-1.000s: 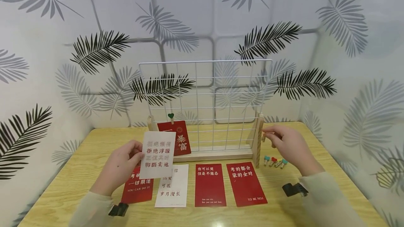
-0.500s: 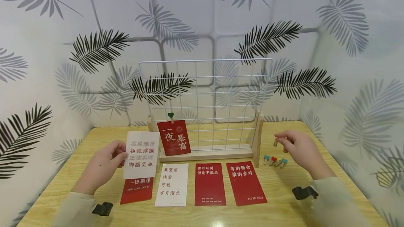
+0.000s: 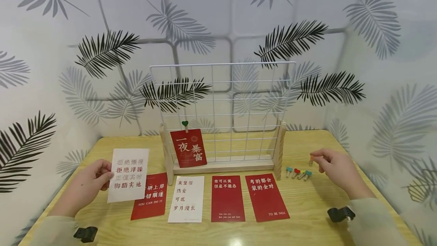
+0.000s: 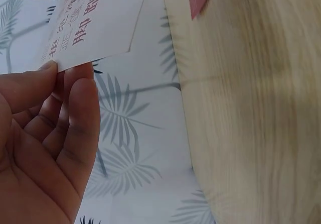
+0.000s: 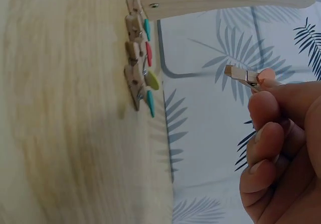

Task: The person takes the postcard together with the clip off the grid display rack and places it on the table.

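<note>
My left hand pinches a white card by its edge between thumb and fingers. The card carries lines of pink and red characters, and it overlaps a red card on the table in the head view. At the right, my right hand pinches a small wooden clothespin with an orange top. Below and left of that hand, several more clothespins with teal, red and yellow tops lie in a row. Another red card hangs on the wire grid under a clothespin with a green heart.
A white wire grid stands in a wooden base at the back of the wood-grain table. In front lie a white card and two red cards. Leaf-patterned covering rises behind.
My left hand has moved left with the white card, away from the hanging red card. My right hand has moved right, away from the grid's post, with the clothespin still pinched.
</note>
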`<state>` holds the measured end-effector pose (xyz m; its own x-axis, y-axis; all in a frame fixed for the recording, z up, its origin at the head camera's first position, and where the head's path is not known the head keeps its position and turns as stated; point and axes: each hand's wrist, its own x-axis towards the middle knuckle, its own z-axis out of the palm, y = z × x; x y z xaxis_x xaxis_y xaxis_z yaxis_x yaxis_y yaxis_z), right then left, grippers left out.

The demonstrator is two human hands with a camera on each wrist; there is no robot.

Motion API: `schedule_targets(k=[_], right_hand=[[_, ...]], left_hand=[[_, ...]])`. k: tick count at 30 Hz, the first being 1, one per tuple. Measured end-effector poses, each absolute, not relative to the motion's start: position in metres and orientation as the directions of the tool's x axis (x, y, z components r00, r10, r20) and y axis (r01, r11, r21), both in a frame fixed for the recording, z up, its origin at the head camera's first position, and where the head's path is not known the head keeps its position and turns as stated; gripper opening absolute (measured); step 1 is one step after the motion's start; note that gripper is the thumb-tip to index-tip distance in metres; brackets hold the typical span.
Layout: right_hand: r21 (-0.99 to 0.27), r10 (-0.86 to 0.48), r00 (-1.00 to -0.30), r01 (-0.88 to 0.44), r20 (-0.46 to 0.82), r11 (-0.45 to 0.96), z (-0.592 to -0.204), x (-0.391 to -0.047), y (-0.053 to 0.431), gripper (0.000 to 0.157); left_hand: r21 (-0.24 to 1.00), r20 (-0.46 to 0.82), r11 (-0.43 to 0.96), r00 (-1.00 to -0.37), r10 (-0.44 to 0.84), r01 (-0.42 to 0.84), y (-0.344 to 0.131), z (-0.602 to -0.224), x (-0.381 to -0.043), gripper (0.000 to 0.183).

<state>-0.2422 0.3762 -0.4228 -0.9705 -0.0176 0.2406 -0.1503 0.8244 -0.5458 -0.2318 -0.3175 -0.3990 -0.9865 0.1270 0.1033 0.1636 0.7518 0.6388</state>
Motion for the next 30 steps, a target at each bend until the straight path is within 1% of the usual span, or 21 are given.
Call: schedule_targets(k=[4,7,15,19,23,26,30], right_hand=[[-0.563,-0.031,-0.981,-0.136,0.192,0.815,-0.429,-0.244,0.382,0.033],[-0.578,-0.035,-0.988,-0.118,0.152,0.808,-0.435,-0.246,0.386,0.033],[-0.608,0.010,-0.998,-0.030,0.063,0.793,-0.444,-0.245,0.389,0.039],[-0.636,0.016,-1.000,-0.001,0.021,0.771,-0.449,-0.245,0.393,0.038],[-0.643,0.012,-1.000,0.004,0.007,0.765,-0.453,-0.244,0.396,0.037],[-0.658,0.012,-1.000,0.016,-0.010,0.752,-0.454,-0.243,0.398,0.038],[-0.692,0.007,-0.999,0.033,-0.040,0.722,-0.456,-0.244,0.398,0.037]], left_hand=[[0.651,0.073,0.744,-0.988,0.137,0.151,-0.327,-0.402,-0.231,0.009],[0.658,0.030,0.744,-0.991,0.131,0.118,-0.335,-0.406,-0.231,0.012],[0.710,-0.046,0.703,-0.992,0.116,0.049,-0.348,-0.422,-0.232,0.014],[0.707,-0.086,0.707,-0.991,0.105,0.013,-0.354,-0.428,-0.234,0.018],[0.714,-0.143,0.699,-0.985,0.094,-0.037,-0.360,-0.433,-0.236,0.023],[0.714,-0.184,0.697,-0.979,0.086,-0.072,-0.363,-0.437,-0.237,0.021],[0.703,-0.206,0.705,-0.975,0.080,-0.090,-0.366,-0.442,-0.238,0.016]])
